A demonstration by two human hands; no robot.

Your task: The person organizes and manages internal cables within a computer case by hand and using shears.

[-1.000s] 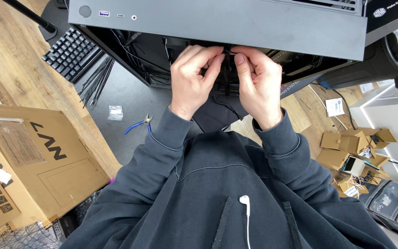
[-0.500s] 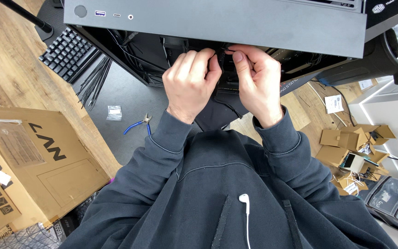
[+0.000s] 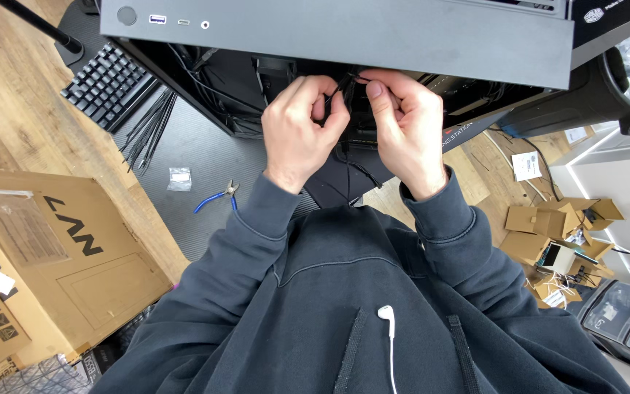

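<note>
sitting across a wooden desk (image 3: 9, 124) and a dark grey desk mat (image 3: 184, 153): a large black computer case (image 3: 344, 36) lying open toward the viewer, its inside crowded with dark wiring.

pinching a bundle of thin black cables (image 3: 346, 91) at the open edge of that case, with both hands meeting there. left hand (image 3: 302, 131) curling its fingers around the bundle from the left, grip narrow and closed on the cables. right hand (image 3: 401, 124) pressing thumb against forefinger on the same bundle from the right, grip equally tight. hanging down between the two wrists toward the dark sweatshirt: loose ends of those cables. too small and dark to tell whether a tie or a connector is sitting between the fingertips.

lying on the mat to the left, well apart from the hands: blue-handled side cutters (image 3: 216, 197), a small clear plastic bag (image 3: 179, 178) just beside them, and a fan of black cable ties (image 3: 147, 128) near a black keyboard (image 3: 107, 84). resting at the left edge: a big brown cardboard box (image 3: 60, 263). scattering over the floor on the right: small folded cardboard pieces (image 3: 541, 226). dangling on the sweatshirt front: a white earbud (image 3: 386, 314).
</note>
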